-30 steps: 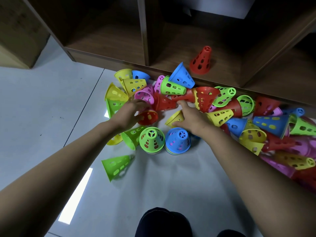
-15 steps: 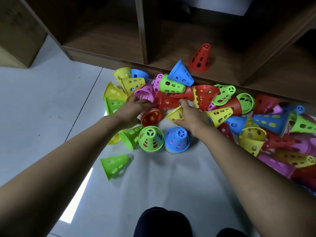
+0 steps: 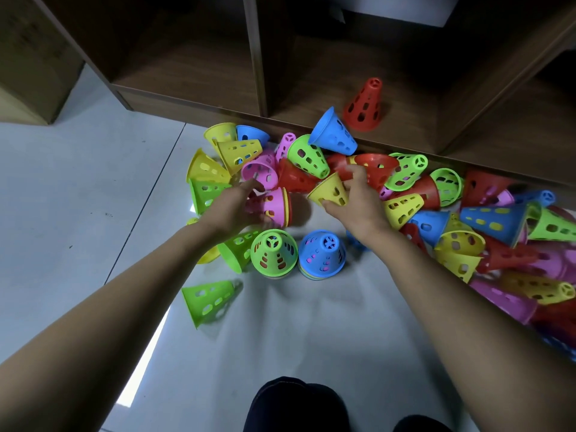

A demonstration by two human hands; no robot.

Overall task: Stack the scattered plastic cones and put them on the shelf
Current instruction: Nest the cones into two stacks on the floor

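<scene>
Many perforated plastic cones in red, yellow, green, blue and pink lie scattered on the floor before a wooden shelf. My left hand grips a short stack of cones with a pink one outermost, held on its side. A yellow cone is held sideways in my right hand, its wide mouth facing the pink stack. Close in front of me stand two upright stacks, one topped green and one topped blue. One red cone stands upright on the shelf's bottom board.
A lone green cone lies on its side on the grey floor at lower left. The pile spreads to the right edge along the shelf base. A cardboard box stands at far left. My dark-clothed knee shows at the bottom.
My left hand has picked up the pink-topped stack and turned it sideways. My right hand has lifted the yellow cone off the floor and brought it toward that stack.
</scene>
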